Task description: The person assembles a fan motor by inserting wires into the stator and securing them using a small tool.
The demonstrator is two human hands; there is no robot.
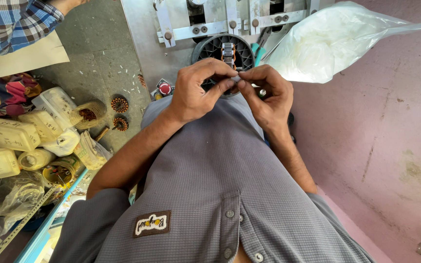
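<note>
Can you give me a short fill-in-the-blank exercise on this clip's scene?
1. Both hands pinch a small part in front of a round black ____.
2. The clear plastic bag lies to the ____ of the right hand.
3. The left hand comes out of a ____ shirt.
4. The button on the machine is ____.

Missing words: wheel; right; grey; red

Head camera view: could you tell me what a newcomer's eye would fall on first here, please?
At top centre, the left hand and right hand pinch a small pale piece together before a dark slotted ring on a grey metal machine. A bulging clear plastic bag lies upper right; pale plastic jars crowd the left.
</note>
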